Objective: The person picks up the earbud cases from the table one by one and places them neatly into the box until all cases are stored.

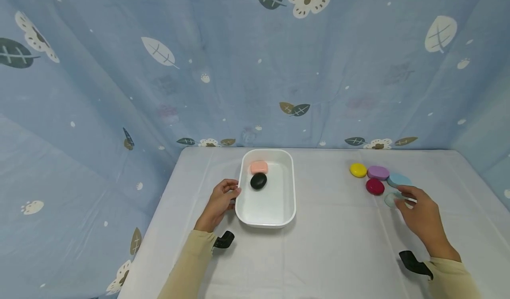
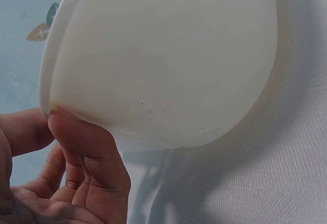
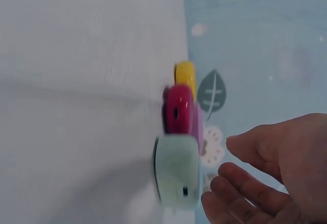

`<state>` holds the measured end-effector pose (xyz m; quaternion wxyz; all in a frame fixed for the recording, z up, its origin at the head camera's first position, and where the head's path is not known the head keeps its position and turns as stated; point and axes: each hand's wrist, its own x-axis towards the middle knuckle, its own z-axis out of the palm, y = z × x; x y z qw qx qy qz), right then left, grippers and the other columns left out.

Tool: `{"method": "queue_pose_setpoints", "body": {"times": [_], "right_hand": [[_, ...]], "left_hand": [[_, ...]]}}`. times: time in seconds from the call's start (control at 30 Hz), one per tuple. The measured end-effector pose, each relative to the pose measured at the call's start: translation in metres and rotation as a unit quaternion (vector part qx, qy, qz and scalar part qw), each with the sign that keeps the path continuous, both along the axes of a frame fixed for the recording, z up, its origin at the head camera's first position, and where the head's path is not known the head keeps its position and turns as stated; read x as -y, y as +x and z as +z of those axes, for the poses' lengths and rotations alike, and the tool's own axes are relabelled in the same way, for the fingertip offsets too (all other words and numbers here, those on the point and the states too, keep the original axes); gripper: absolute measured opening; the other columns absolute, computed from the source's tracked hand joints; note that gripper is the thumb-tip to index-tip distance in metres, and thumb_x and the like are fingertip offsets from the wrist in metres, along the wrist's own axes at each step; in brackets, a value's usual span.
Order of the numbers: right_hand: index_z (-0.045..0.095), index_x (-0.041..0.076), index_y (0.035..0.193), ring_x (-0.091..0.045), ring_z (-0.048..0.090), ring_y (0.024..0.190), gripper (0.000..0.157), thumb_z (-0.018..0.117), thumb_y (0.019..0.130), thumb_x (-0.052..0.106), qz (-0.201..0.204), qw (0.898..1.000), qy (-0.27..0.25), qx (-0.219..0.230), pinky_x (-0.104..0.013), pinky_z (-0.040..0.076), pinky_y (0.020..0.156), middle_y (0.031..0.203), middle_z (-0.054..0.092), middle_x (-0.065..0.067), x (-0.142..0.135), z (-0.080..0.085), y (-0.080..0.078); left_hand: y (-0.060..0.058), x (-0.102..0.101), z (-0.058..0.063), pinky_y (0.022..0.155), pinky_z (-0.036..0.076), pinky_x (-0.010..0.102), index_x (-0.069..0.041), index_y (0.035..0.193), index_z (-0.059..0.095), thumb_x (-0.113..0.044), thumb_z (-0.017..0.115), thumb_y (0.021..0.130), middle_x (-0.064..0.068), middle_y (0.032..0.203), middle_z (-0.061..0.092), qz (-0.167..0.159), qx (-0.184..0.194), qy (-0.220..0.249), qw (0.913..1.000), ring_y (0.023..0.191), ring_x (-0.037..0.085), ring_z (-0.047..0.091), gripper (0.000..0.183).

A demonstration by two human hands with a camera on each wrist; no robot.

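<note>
My left hand (image 1: 219,203) holds the left edge of a white tray (image 1: 276,201), with thumb and index finger pinching the rim in the left wrist view. Inside lie a pink rounded block (image 1: 259,167) and a black oval piece (image 1: 258,181). Over on the right, my right hand (image 1: 425,215) hovers by a pale green rounded piece (image 3: 177,168) with a small dark slot in its side. Thumb and fingers are apart, and a gap shows between them and the piece in the right wrist view.
Clustered near the green piece are a yellow piece (image 1: 358,170), a purple one (image 1: 378,173), a dark red one (image 1: 375,186) and a light blue one (image 1: 399,180). A white cloth (image 1: 326,246) covers the table. Behind it hangs a blue patterned curtain (image 1: 239,47).
</note>
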<state>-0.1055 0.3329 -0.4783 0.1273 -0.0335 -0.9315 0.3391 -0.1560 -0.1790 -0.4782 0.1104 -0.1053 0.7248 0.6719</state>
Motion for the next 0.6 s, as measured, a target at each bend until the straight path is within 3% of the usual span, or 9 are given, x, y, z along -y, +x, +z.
{"method": "queue_pose_setpoints", "body": {"times": [0.03,0.07,0.17,0.23,0.27,0.3,0.6], "right_hand": [[0.058,-0.016,0.131,-0.056,0.058,0.114,0.036,0.066,0.097,-0.007,-0.002,1.000,0.005,0.000,-0.001,0.044,0.073,0.130,0.056,-0.039,-0.003,-0.001,0.001],[0.058,-0.015,0.131,-0.057,0.058,0.114,0.036,0.066,0.097,-0.008,-0.004,1.000,0.010,0.001,-0.002,0.044,0.073,0.130,0.056,-0.039,-0.005,-0.001,0.001],[0.057,-0.016,0.132,-0.059,0.057,0.114,0.038,0.065,0.095,-0.010,-0.008,1.000,0.026,0.006,-0.034,0.059,0.084,0.131,0.054,-0.041,-0.011,-0.002,0.002],[0.056,-0.016,0.133,-0.061,0.056,0.114,0.040,0.064,0.094,-0.012,-0.009,0.999,0.032,0.013,-0.059,0.055,0.085,0.132,0.052,-0.043,-0.014,-0.004,0.003],[0.056,-0.016,0.133,-0.062,0.055,0.115,0.040,0.064,0.094,-0.012,-0.009,0.999,0.031,0.016,-0.061,0.055,0.086,0.133,0.051,-0.044,-0.016,-0.004,0.003],[0.055,-0.016,0.134,-0.063,0.054,0.116,0.041,0.063,0.094,-0.013,-0.009,0.999,0.030,0.022,-0.071,0.049,0.086,0.134,0.050,-0.045,-0.017,-0.005,0.003],[0.047,-0.016,0.141,-0.066,0.051,0.117,0.049,0.061,0.094,-0.011,0.002,0.996,0.047,0.070,-0.075,0.049,0.089,0.139,0.043,-0.047,-0.024,-0.012,-0.001]], "left_hand": [[0.000,0.000,0.000,0.065,0.054,0.031,0.002,0.135,0.056,-0.007,0.062,0.107,0.012,0.112,0.060,0.000,0.000,0.000,1.0000,0.084,0.020,0.064,0.030],[0.000,0.000,0.000,0.065,0.054,0.031,0.002,0.135,0.056,-0.006,0.062,0.107,0.012,0.112,0.060,-0.001,0.000,0.000,1.0000,0.084,0.020,0.064,0.030],[0.000,0.000,0.000,0.064,0.054,0.031,0.003,0.136,0.055,-0.006,0.061,0.107,0.011,0.111,0.060,-0.001,0.000,0.002,1.0000,0.084,0.020,0.064,0.031],[0.000,0.000,0.000,0.064,0.054,0.031,0.003,0.137,0.055,-0.006,0.061,0.107,0.010,0.110,0.060,-0.001,0.001,0.005,1.0000,0.084,0.020,0.064,0.032],[0.000,0.000,0.000,0.064,0.055,0.031,0.003,0.137,0.055,-0.006,0.061,0.107,0.010,0.110,0.060,-0.001,0.001,0.005,1.0000,0.084,0.020,0.064,0.032],[0.000,0.000,0.000,0.064,0.055,0.031,0.004,0.136,0.055,-0.006,0.060,0.107,0.010,0.110,0.061,-0.002,0.000,0.005,1.0000,0.083,0.020,0.064,0.031],[0.000,0.001,0.000,0.064,0.054,0.030,0.003,0.135,0.056,-0.007,0.062,0.107,0.017,0.117,0.061,-0.005,-0.004,0.008,1.0000,0.084,0.020,0.064,0.031]]}}
